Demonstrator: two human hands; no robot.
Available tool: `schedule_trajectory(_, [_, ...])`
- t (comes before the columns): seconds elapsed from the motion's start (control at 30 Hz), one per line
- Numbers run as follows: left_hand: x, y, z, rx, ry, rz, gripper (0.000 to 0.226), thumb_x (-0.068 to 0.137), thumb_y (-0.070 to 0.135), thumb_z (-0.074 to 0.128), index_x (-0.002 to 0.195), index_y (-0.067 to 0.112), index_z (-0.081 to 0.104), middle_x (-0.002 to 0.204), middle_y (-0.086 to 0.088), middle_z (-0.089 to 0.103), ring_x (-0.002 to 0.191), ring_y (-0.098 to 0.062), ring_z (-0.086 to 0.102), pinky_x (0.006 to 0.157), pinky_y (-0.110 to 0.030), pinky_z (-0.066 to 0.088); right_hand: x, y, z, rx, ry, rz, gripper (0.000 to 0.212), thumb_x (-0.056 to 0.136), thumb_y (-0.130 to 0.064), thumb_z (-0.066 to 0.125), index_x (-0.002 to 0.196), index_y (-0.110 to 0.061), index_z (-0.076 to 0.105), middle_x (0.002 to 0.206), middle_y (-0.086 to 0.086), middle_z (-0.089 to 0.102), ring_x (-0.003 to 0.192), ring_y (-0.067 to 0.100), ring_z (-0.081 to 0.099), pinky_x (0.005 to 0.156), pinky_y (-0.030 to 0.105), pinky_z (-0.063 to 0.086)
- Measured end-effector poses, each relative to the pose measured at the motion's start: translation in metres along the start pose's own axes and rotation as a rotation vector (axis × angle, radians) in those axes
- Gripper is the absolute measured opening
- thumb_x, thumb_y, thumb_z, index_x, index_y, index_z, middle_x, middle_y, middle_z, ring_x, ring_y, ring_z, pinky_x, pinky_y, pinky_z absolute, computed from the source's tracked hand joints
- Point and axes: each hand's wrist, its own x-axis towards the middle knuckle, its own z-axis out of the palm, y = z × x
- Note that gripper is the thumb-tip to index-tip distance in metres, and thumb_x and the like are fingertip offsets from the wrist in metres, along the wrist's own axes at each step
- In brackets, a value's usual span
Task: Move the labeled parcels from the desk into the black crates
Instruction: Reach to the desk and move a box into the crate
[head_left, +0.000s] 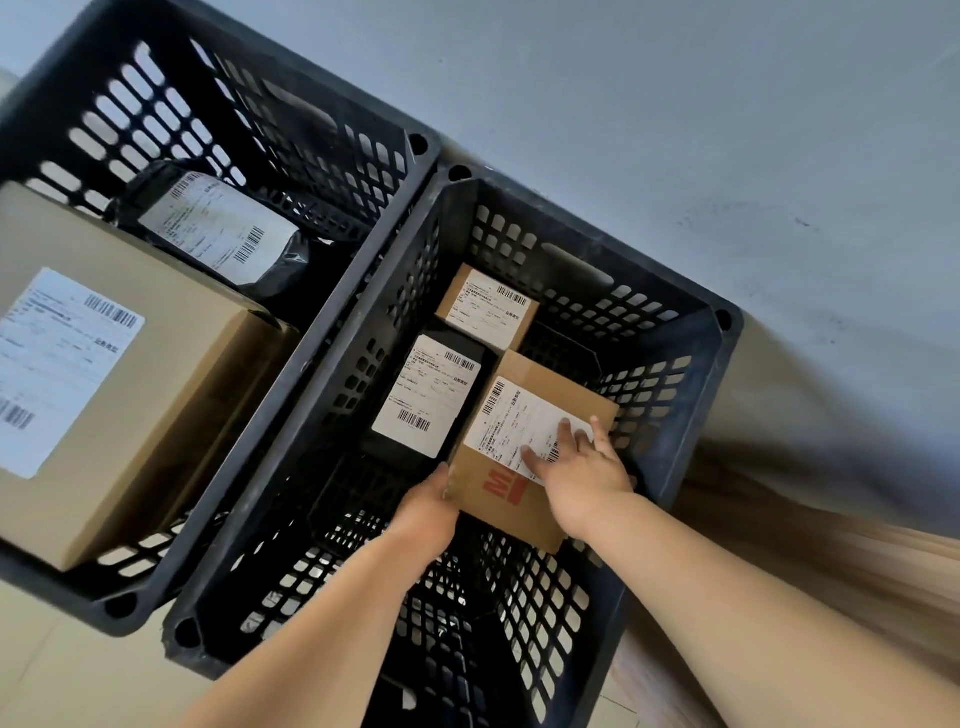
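At nine o'clock the left black slotted plastic crate (270, 130) holds a large tan cardboard box with a white shipping label (156, 374) and, at its one o'clock, a black poly mailer with a white label (223, 228). Touching it on the right, the second black slotted crate (670, 364) holds a small tan labeled carton (485, 306) at twelve o'clock and a flat black labeled parcel (428, 395) below it. My left hand (426, 504) cups the near left corner of a brown cardboard parcel with red print (519, 462); my right hand (582, 467) presses flat on its label. Both hands are clamped on it, low inside this crate, at three o'clock of the black parcel. I judge I am setting it down; next I should let it settle flat, release, and lift clear.
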Motion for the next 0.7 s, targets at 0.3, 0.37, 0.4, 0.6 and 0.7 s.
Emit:
schedule_trajectory(0.3, [0.041, -0.005, -0.047, 1.115, -0.012, 0.393, 0.088, 0.087, -0.011, 0.038, 0.152, 0.034, 0.001, 0.158, 0.001, -0.021, 0.146, -0.019, -0.018, 0.121, -0.039, 0.000, 0.009, -0.051, 0.016, 0.334, 0.205, -0.088, 0.114, 0.081, -0.036, 0.072, 0.149, -0.031, -0.019, 0.149, 0.012, -0.037, 0.140, 0.036, -0.030, 0.113, 0.063, -0.011])
schedule_trajectory(0.37, [0.051, -0.004, -0.049, 1.330, -0.025, 0.385, 0.094, 0.085, -0.009, 0.043, 0.151, 0.035, -0.008, 0.154, -0.004, -0.032, 0.142, -0.026, -0.028, 0.118, -0.050, -0.006, 0.016, -0.063, 0.016, 0.325, 0.196, -0.122, 0.116, 0.079, -0.044, 0.072, 0.148, -0.033, -0.021, 0.144, 0.011, -0.044, 0.135, 0.035, -0.038, 0.111, 0.066, -0.013])
schedule_trajectory(0.4, [0.055, -0.004, -0.049, 1.409, -0.044, 0.369, 0.097, 0.085, -0.008, 0.046, 0.150, 0.036, -0.012, 0.151, -0.005, -0.037, 0.140, -0.029, -0.032, 0.117, -0.055, -0.007, 0.020, -0.068, 0.017, 0.319, 0.193, -0.128, 0.117, 0.079, -0.045, 0.072, 0.147, -0.034, -0.022, 0.144, 0.010, -0.046, 0.134, 0.035, -0.041, 0.110, 0.066, -0.014])
schedule_trajectory(0.6, [0.074, -0.015, -0.045, 1.680, -0.054, 0.304, 0.102, 0.087, 0.007, 0.057, 0.147, 0.035, -0.020, 0.133, -0.009, -0.051, 0.134, -0.040, -0.037, 0.110, -0.068, -0.004, 0.031, -0.075, 0.023, 0.307, 0.257, -0.078, 0.106, 0.082, -0.006, 0.065, 0.149, -0.040, -0.010, 0.140, 0.009, -0.051, 0.127, 0.036, -0.049, 0.107, 0.067, -0.017])
schedule_trajectory(0.7, [0.075, -0.016, -0.047, 1.709, -0.037, 0.261, 0.102, 0.088, 0.013, 0.059, 0.147, 0.035, -0.021, 0.129, -0.013, -0.051, 0.135, -0.043, -0.035, 0.112, -0.065, -0.002, 0.031, -0.071, 0.025, 0.302, 0.279, -0.081, 0.103, 0.084, -0.009, 0.065, 0.149, -0.040, -0.009, 0.139, 0.009, -0.052, 0.129, 0.036, -0.047, 0.108, 0.066, -0.017])
